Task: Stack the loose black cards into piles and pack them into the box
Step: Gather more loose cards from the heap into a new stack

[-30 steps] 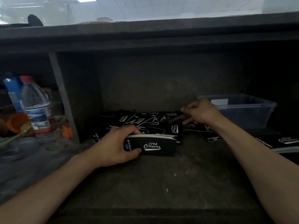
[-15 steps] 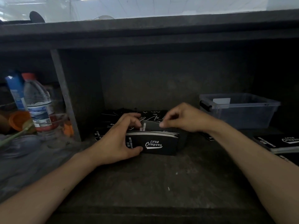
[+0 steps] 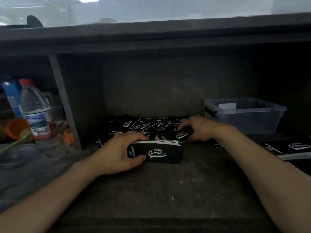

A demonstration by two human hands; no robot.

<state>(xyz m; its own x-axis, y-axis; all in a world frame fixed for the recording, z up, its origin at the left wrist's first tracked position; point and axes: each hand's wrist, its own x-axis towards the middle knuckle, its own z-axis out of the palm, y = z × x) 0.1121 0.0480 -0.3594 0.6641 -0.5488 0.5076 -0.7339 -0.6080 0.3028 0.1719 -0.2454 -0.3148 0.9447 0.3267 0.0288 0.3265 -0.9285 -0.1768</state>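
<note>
My left hand [image 3: 120,152] grips a thick pile of black cards [image 3: 161,153] standing on edge on the dark shelf, white lettering facing me. Behind it lie several loose black cards [image 3: 134,126] scattered against the back wall. My right hand [image 3: 197,128] rests on the loose cards just right of the pile, fingers curled onto a single card [image 3: 182,134]. A clear plastic box [image 3: 262,120] stands at the back right. Another pile of black cards [image 3: 291,148] lies flat at the right edge.
A vertical divider [image 3: 64,101] bounds the compartment on the left. Beyond it stand a water bottle [image 3: 36,110], a blue carton [image 3: 12,96] and an orange lid [image 3: 14,128]. A shelf board [image 3: 151,39] hangs overhead. Bare shelf surface [image 3: 159,190] spreads in front.
My right hand has left the top of the pile, where it added a card, and moved back right onto the loose cards. My left hand still holds the pile.
</note>
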